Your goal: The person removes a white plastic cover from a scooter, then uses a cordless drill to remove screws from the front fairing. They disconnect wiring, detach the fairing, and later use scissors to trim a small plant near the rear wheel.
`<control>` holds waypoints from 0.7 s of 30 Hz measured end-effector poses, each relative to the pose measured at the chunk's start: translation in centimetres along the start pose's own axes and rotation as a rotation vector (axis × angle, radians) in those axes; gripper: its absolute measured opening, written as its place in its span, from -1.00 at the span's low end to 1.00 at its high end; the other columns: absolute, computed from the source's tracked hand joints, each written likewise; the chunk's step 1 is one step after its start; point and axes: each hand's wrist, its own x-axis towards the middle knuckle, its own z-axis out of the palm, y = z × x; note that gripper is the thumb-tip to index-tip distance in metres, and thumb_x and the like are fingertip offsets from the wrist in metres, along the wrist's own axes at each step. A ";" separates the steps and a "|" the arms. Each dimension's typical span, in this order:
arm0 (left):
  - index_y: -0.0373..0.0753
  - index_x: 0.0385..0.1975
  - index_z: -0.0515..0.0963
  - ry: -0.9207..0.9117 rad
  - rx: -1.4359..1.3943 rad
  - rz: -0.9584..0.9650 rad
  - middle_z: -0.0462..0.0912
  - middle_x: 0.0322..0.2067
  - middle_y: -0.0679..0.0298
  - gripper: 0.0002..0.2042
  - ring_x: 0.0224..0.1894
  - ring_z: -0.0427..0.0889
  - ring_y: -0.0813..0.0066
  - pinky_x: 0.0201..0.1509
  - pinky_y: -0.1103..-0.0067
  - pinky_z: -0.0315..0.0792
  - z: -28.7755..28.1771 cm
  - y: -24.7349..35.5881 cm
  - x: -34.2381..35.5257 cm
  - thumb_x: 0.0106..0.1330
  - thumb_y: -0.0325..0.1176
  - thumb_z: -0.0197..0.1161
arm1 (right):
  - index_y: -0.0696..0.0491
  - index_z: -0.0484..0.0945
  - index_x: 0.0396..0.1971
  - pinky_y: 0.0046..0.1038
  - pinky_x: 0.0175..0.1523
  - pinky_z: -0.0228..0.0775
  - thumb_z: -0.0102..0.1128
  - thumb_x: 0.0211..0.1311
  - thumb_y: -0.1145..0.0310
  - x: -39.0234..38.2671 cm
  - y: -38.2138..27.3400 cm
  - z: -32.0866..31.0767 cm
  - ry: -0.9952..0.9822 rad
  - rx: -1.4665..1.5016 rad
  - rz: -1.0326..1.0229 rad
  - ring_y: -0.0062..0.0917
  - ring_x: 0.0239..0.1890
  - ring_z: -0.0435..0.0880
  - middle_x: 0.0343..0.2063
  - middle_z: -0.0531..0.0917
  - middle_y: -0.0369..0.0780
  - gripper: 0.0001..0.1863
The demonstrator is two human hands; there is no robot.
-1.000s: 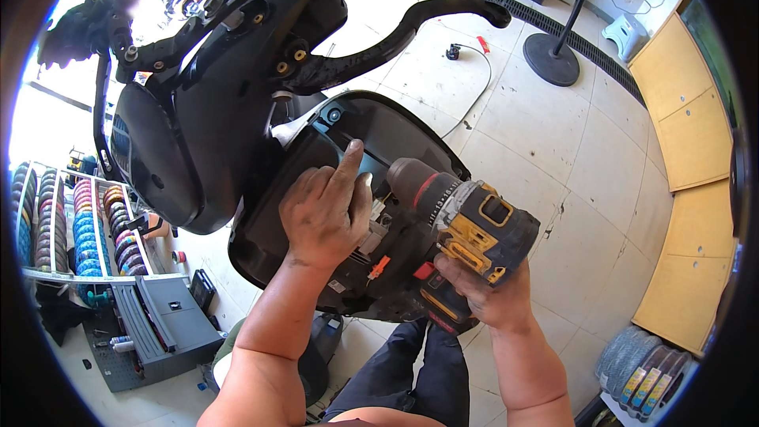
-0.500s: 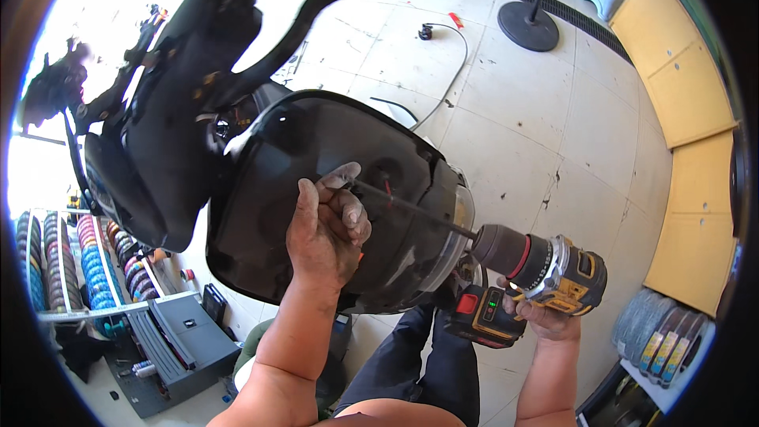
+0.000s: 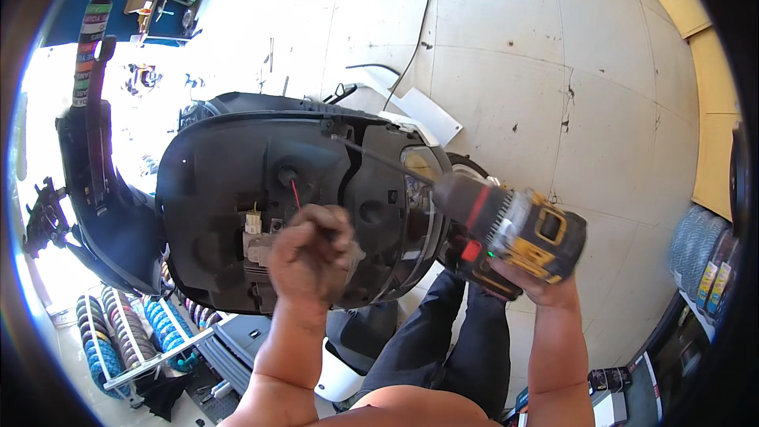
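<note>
My right hand [image 3: 545,283] grips a yellow and black cordless drill [image 3: 518,233] fitted with a long thin bit [image 3: 387,160]. The bit's tip is at a fixing spot on the far edge of a black scooter body [image 3: 213,158]; whether it touches cannot be told. Over the near part of the body is my left hand [image 3: 311,257], its fingers curled in and slightly blurred; anything inside them is hidden. Close to that hand, a red wire [image 3: 296,192] and a white connector [image 3: 253,221] show in the body's recess.
A dark upright part [image 3: 95,142] rises on the left. Coiled tubes or tyres hang on a rack [image 3: 130,372] at lower left. A cable [image 3: 423,28] and a white panel [image 3: 431,115] lie on the tiled floor. Yellow cabinets [image 3: 715,111] and wrapped tyres [image 3: 700,249] stand right.
The drill's bit has moved toward the body's far edge. My left hand has shifted nearer to me and its fingers have curled in. The view has shifted, showing the recess with its connector.
</note>
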 end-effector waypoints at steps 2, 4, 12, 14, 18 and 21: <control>-0.31 -0.32 0.48 -0.031 0.008 -0.148 0.44 -0.37 0.27 -0.76 -0.45 0.39 0.53 -0.52 0.65 0.25 1.5 -2.4 1.0 0.29 -0.22 0.10 | 0.11 0.39 0.08 -0.40 0.06 0.51 0.50 -0.13 0.53 1.8 1.0 0.9 -0.026 -0.116 -0.143 -0.49 -0.03 0.61 -0.01 0.58 -0.21 -0.31; -0.28 -0.11 0.45 0.105 -0.037 -0.227 0.35 -0.48 0.39 -0.74 -0.49 0.35 0.60 -0.52 0.67 0.21 3.5 -4.6 3.0 0.40 -0.21 0.05 | 0.16 0.42 0.05 -0.48 0.04 0.48 0.49 -0.11 0.49 3.3 0.3 2.7 -0.015 -0.008 -0.099 -0.54 -0.09 0.63 -0.10 0.63 -0.21 -0.36; -0.31 -0.01 0.48 0.251 -0.038 -0.015 0.36 -0.57 0.46 -0.74 -0.58 0.31 0.70 -0.53 0.72 0.20 5.0 -7.1 7.3 0.44 -0.31 0.04 | 0.16 0.49 -0.02 -0.44 0.02 0.46 0.49 -0.12 0.51 5.7 1.7 3.0 -0.052 -0.168 -0.148 -0.48 -0.11 0.64 -0.15 0.65 -0.21 -0.43; -0.30 -0.01 0.49 0.257 -0.032 -0.011 0.36 -0.57 0.46 -0.75 -0.59 0.30 0.71 -0.53 0.72 0.20 4.8 -7.2 7.6 0.44 -0.32 0.05 | 0.14 0.51 -0.03 -0.38 0.06 0.41 0.51 -0.15 0.46 5.8 2.2 2.7 -0.034 -0.232 -0.146 -0.37 -0.06 0.62 -0.13 0.65 -0.19 -0.43; -0.29 -0.02 0.49 0.276 -0.026 -0.009 0.36 -0.57 0.47 -0.76 -0.59 0.30 0.71 -0.54 0.73 0.20 4.6 -7.1 7.8 0.44 -0.32 0.05 | 0.14 0.52 -0.06 -0.39 0.04 0.43 0.51 -0.15 0.46 6.4 2.3 3.0 -0.065 -0.213 -0.129 -0.41 -0.09 0.63 -0.13 0.64 -0.20 -0.45; -0.27 -0.02 0.49 0.250 -0.041 -0.023 0.37 -0.57 0.47 -0.76 -0.59 0.30 0.71 -0.55 0.73 0.19 4.6 -7.1 8.1 0.44 -0.31 0.05 | 0.15 0.52 -0.06 -0.40 0.04 0.44 0.51 -0.14 0.47 6.7 1.2 3.6 -0.042 0.027 0.014 -0.44 -0.12 0.64 -0.12 0.64 -0.20 -0.46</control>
